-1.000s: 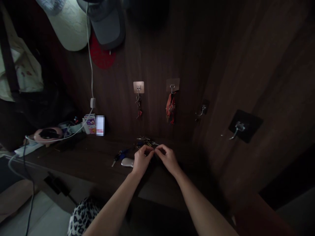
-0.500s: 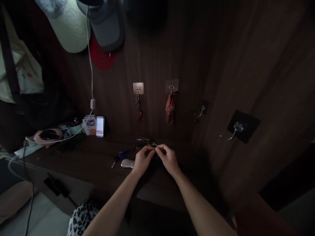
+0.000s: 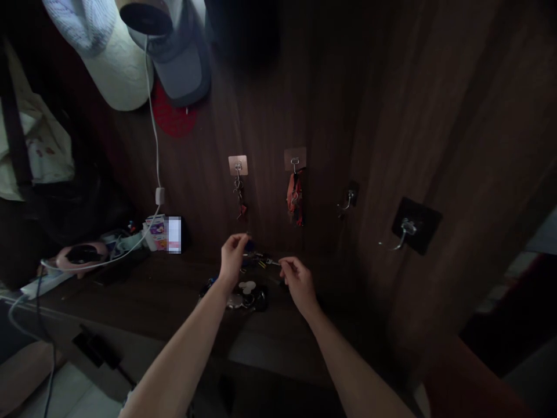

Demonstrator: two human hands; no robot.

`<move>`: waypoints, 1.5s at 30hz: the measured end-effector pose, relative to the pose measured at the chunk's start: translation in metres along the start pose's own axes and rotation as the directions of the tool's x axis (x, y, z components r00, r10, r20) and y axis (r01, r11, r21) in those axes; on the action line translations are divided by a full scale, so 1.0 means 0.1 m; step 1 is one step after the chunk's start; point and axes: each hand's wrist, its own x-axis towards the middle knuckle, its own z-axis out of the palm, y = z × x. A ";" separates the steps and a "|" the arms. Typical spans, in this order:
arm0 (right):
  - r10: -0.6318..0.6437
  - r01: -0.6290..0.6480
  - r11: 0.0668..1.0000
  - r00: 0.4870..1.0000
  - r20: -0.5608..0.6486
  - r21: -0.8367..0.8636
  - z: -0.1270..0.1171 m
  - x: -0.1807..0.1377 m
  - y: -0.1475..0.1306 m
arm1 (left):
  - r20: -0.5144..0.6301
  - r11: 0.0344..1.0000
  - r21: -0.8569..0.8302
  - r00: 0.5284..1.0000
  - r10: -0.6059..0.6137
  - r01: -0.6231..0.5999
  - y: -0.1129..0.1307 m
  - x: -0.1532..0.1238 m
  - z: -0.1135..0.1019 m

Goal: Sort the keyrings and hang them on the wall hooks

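Observation:
A bunch of keys [image 3: 262, 259] lies at the back of a dark wooden shelf [image 3: 174, 290], between my two hands. My left hand [image 3: 232, 255] is raised above the shelf with its fingers pinched at the bunch's left end, by a blue piece. At the right end of the keys my right hand [image 3: 296, 278] is lower, its fingers curled into a pinch. Below my left wrist sit a silver fob, two white round tags and a dark fob [image 3: 247, 295]. It is too dark to tell whether these hang or lie on the shelf.
Four wall hooks run across the dark panel: one with small keys [image 3: 238, 186], one with an orange strap [image 3: 294, 191], and two bare ones [image 3: 348, 200] [image 3: 402, 232]. Caps [image 3: 117, 64] hang top left. A white cable [image 3: 152, 133], small boxes [image 3: 157, 231] and a pink dish [image 3: 80, 255] crowd the shelf's left end.
My hands, pinched together over the keys before, have drawn apart. The left one rose and moved left, and the tags and fobs under it came into sight. The view tilted down slightly.

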 end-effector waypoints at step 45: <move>0.033 -0.032 0.999 0.996 0.078 -0.009 0.01 -0.01 0.03 | -0.098 0.986 -0.143 0.990 -0.102 0.088 0.29 1.17 0.06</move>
